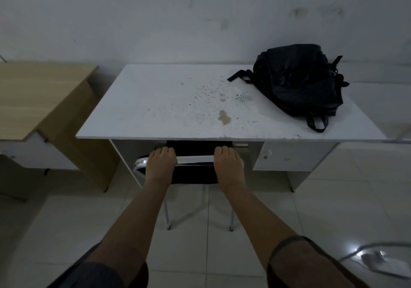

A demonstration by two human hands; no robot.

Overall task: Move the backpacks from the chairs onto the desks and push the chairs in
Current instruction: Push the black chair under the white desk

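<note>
The chair, low in the middle of the frame, looks like a light metal-frame thing with a black padded back, so it should slide easily on tile; the stiff top rail is the obvious spot to hold. Left hand and right hand both sit on that rail, fingers curled over it, close together. It's mostly under the white desk already. The black backpack, soft and slumped, sits upper right on the desk.

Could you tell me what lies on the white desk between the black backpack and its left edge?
In the head view, only stains and dark specks mark the white desk left of the black backpack; no object lies there.
</note>
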